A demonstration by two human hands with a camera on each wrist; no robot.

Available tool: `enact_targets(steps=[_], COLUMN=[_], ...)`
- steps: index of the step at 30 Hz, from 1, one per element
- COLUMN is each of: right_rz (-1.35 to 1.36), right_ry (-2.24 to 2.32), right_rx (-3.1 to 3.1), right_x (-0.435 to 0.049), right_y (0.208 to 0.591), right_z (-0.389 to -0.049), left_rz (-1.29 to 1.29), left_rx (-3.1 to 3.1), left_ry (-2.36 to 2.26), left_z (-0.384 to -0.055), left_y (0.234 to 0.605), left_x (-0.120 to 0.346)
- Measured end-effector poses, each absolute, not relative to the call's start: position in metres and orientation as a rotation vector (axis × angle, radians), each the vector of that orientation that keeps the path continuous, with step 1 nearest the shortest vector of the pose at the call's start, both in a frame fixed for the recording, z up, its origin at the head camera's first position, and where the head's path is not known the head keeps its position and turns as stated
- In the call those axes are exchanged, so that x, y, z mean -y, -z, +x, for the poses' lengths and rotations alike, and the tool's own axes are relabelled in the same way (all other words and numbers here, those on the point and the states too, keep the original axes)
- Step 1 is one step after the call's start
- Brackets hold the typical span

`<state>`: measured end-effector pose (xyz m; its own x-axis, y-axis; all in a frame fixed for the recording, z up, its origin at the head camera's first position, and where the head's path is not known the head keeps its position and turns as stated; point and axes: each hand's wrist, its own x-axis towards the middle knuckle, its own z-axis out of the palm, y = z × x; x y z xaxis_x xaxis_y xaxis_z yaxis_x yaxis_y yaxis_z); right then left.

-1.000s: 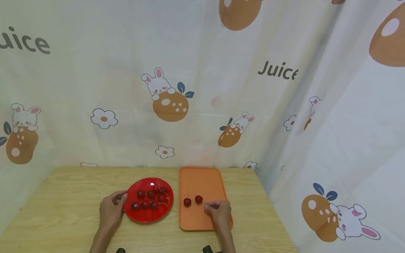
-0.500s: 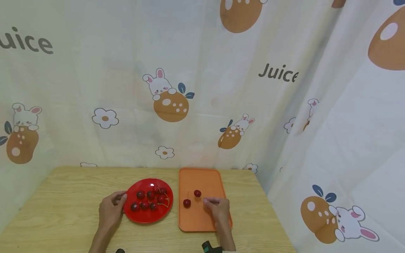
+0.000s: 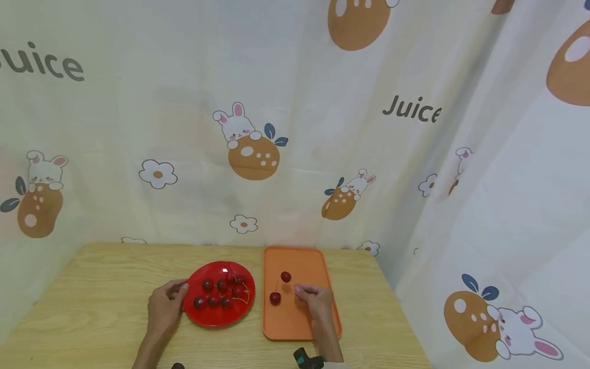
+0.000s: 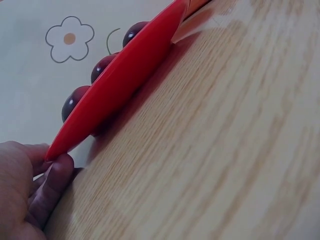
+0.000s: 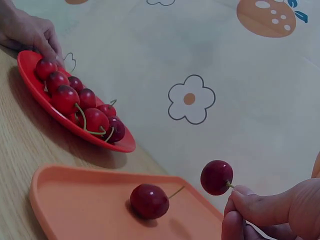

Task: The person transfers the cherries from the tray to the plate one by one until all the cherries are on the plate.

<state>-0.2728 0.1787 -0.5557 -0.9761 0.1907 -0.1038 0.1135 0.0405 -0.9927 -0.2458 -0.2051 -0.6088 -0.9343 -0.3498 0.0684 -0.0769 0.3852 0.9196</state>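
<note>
With thumb and fingers, my left hand (image 3: 164, 304) pinches the left rim of a red plate (image 3: 216, 319) bearing several dark red cherries. In the left wrist view the thumb (image 4: 56, 182) lies under the plate's edge. Over the orange tray, my right hand (image 3: 319, 301) pinches a cherry (image 5: 217, 177) by its stem, the fruit hanging clear of the tray. A second cherry (image 3: 275, 298) lies on the tray, its thin stem pointing away from me. Some cherries on the plate are partly hidden behind others in the right wrist view.
The orange tray (image 3: 295, 256) lies just right of the plate on a wood-grain table (image 3: 115, 277). A printed curtain (image 3: 184, 128) hangs behind the table and along its right side. A dark strap device (image 3: 308, 360) sits at my right wrist.
The cherry pinched by my right hand has risen and shifted slightly away from me over the tray. My left hand stays at the plate's rim.
</note>
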Motion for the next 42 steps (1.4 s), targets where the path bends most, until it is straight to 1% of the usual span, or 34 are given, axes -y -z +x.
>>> enact_targets(steps=[6, 15, 29, 35, 42], right_rz=[-0.290, -0.254, -0.160, -0.184, -0.151], right_ry=[-2.166, -2.108, -2.144, -2.109, -2.116], right_rx=[2.231, 2.299, 2.315, 2.391, 2.411], right_x=[-0.171, -0.160, -0.140, -0.134, -0.124], right_y=[0.550, 0.537, 0.535, 0.534, 0.532], right_z=[-0.276, -0.278, -0.290, -0.295, -0.302], left_rz=[0.388, 0.382, 0.382, 0.395, 0.402], left_rx=[2.407, 2.401, 2.379, 2.384, 2.375], left_ry=[1.568, 1.566, 1.586, 1.605, 1.613], left_z=[-0.245, -0.246, -0.247, -0.247, -0.247], left_y=[0.607, 0.609, 0.611, 0.611, 0.610], left_x=[0.206, 0.206, 0.205, 0.205, 0.205])
